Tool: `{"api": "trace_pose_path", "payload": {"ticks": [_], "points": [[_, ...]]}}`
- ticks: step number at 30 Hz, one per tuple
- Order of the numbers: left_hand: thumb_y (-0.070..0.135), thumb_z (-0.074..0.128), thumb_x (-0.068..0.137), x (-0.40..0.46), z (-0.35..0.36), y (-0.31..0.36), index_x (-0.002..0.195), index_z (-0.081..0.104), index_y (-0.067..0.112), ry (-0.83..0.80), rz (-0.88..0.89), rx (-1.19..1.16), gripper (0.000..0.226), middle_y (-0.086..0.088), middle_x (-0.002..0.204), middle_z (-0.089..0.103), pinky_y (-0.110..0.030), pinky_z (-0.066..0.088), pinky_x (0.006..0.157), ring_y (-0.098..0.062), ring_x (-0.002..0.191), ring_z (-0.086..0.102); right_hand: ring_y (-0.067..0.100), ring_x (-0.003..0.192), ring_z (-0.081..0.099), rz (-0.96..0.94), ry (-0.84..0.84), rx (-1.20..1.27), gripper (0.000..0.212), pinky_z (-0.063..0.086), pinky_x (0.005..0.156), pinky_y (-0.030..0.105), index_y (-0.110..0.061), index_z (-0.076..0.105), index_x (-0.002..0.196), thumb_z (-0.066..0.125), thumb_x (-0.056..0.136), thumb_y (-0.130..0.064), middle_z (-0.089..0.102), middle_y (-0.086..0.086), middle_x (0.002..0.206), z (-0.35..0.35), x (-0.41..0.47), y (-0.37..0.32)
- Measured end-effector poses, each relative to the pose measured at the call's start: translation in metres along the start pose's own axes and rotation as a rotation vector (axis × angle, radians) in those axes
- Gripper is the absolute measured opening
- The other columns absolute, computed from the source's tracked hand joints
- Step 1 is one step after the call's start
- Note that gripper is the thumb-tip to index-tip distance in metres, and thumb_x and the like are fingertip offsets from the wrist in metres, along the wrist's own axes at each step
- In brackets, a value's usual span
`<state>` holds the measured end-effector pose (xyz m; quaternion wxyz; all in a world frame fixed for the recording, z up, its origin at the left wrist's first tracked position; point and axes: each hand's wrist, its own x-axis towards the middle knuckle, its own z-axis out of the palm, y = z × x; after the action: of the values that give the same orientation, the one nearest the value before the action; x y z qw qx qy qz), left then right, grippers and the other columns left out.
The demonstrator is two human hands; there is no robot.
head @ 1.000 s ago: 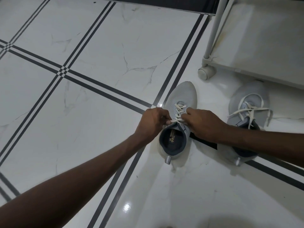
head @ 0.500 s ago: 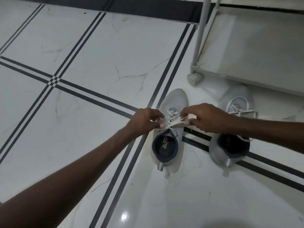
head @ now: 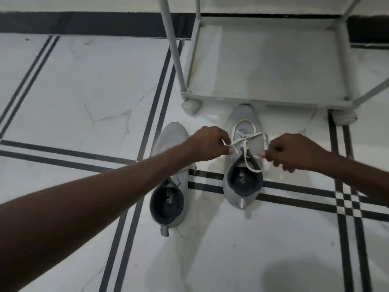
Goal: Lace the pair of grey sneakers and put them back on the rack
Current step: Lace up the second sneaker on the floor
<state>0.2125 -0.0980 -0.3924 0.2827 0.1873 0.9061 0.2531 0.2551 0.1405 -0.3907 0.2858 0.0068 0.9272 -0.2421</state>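
Two grey sneakers stand side by side on the floor, toes toward the rack. The left sneaker (head: pixel 171 137) is partly covered by my left forearm. The right sneaker (head: pixel 245 114) has loose white laces (head: pixel 244 142) crossing over its tongue. My left hand (head: pixel 207 144) pinches one lace strand on the shoe's left side. On the other side my right hand (head: pixel 292 152) pinches the opposite strand. Both strands are pulled outward above the shoe's opening. The white rack (head: pixel 252 99) stands just beyond the toes, its bottom shelf bare.
The floor is glossy white marble with dark double stripes (head: pixel 210 182). The rack rests on caster wheels (head: pixel 190 106) at its front corners, with upright poles (head: pixel 172 45) rising from them. A dark skirting band (head: pixel 84 24) runs along the far wall.
Both hands have left the left sneaker's laces and moved right to the right sneaker's laces. The view has swung right and up toward the rack.
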Motion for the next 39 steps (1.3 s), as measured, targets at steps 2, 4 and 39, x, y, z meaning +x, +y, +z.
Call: {"api": "trace_pose_path", "payload": {"ticks": [2, 4, 39], "points": [[0.044, 0.072, 0.083, 0.017, 0.021, 0.012, 0.118, 0.066, 0.014, 0.077, -0.036, 0.010, 0.047, -0.006, 0.110, 0.074, -0.029, 0.048, 0.084, -0.023, 0.103, 0.068, 0.013, 0.053, 0.066, -0.007, 0.061, -0.001, 0.037, 0.053, 0.059, 0.030, -0.024, 0.066, 0.079, 0.067, 0.079, -0.060, 0.072, -0.007, 0.074, 0.013, -0.010, 0.007], [0.043, 0.075, 0.079, 0.028, 0.039, 0.022, 0.116, 0.063, 0.014, 0.152, -0.087, 0.014, 0.049, -0.008, 0.111, 0.072, -0.034, 0.049, 0.085, -0.026, 0.104, 0.067, 0.011, 0.065, 0.061, -0.093, 0.143, -0.076, 0.041, 0.051, 0.068, 0.034, -0.030, 0.061, 0.093, 0.072, 0.071, -0.062, 0.067, -0.011, 0.089, 0.033, -0.016, 0.006], [0.006, 0.072, 0.079, 0.017, 0.040, 0.004, 0.106, 0.069, 0.008, 0.031, 0.029, -0.003, 0.028, -0.008, 0.093, 0.077, -0.034, 0.053, 0.082, -0.025, 0.086, 0.070, 0.006, 0.054, 0.067, -0.033, 0.368, 0.306, 0.019, 0.050, 0.058, 0.020, -0.023, 0.066, 0.068, 0.075, 0.081, -0.012, 0.069, -0.011, 0.060, 0.060, -0.002, 0.016]]}}
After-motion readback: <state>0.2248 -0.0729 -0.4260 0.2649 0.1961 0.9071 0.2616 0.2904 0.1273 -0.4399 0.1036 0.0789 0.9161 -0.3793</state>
